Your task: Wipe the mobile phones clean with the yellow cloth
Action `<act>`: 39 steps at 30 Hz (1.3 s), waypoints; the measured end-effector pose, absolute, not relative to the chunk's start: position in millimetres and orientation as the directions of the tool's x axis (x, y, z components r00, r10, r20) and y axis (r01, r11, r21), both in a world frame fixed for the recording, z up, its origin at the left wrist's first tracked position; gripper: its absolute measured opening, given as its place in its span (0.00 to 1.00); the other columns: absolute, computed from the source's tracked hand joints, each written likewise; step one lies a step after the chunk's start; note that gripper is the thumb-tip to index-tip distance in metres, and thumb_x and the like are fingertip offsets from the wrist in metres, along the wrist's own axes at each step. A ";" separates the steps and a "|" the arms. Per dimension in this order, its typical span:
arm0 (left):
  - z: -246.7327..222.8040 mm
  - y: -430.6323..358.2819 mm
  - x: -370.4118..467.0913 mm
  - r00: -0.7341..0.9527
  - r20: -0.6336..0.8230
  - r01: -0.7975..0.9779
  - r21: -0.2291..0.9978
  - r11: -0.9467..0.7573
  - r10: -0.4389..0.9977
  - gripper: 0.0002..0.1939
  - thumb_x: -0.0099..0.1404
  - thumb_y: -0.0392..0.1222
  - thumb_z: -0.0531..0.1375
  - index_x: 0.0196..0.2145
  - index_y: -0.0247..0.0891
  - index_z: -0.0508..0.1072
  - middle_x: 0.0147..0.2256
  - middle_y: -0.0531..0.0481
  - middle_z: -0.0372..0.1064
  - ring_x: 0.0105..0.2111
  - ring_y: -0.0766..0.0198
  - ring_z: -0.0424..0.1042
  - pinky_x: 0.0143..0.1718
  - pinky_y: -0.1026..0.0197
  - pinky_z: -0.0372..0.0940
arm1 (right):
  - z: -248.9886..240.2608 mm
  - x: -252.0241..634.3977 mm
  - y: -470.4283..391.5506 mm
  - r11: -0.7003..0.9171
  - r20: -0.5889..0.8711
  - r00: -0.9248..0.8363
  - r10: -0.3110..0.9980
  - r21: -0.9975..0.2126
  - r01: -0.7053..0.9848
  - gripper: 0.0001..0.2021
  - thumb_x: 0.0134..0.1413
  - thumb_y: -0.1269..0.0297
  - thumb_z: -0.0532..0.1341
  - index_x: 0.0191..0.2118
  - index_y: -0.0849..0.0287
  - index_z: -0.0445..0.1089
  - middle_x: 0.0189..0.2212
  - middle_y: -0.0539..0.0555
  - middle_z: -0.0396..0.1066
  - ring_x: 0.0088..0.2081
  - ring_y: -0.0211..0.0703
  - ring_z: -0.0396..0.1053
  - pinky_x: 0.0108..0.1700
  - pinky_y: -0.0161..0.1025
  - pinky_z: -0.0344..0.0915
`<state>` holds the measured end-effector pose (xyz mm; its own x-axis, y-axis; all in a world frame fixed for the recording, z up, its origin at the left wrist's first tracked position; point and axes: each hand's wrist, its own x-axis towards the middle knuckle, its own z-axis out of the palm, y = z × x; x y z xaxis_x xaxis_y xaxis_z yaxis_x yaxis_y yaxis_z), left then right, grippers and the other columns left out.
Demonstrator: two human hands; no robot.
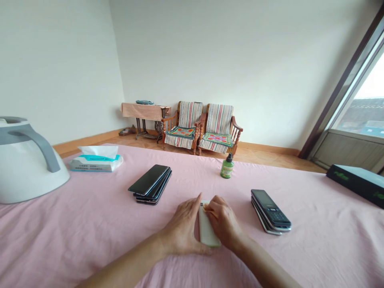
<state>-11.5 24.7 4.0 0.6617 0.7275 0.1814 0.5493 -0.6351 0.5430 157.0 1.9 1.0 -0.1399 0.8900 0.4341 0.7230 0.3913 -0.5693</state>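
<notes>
A pale phone (207,230) lies lengthwise on the pink cloth (120,236), its dark camera patch at the far end. My left hand (184,228) rests along its left side, thumb spread from the fingers and touching the near edge. My right hand (223,220) is closed on a small yellowish cloth (205,206), pressed to the phone's far end. Several dark phones (150,182) are stacked to the left. To the right, a keypad phone (270,208) tops another stack. A green spray bottle (227,167) stands beyond my right hand.
At the far left are a white kettle (27,164) and a tissue pack (96,162). A black box (357,182) sits at the right edge. Two wooden chairs (220,120) and a cloth-covered sewing table (142,111) stand by the wall.
</notes>
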 end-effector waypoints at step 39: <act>0.6 33.0 -10.4 0.690 0.260 0.465 0.557 -0.689 0.676 0.70 0.36 0.47 0.72 0.65 0.39 0.29 0.55 0.35 0.57 0.54 0.41 0.58 0.55 0.41 0.48 | -1.9 141.1 -38.5 0.496 0.414 -0.278 0.867 -0.659 0.565 0.14 0.51 0.82 0.53 0.31 0.58 0.72 0.32 0.54 0.67 0.36 0.39 0.65 0.36 0.33 0.62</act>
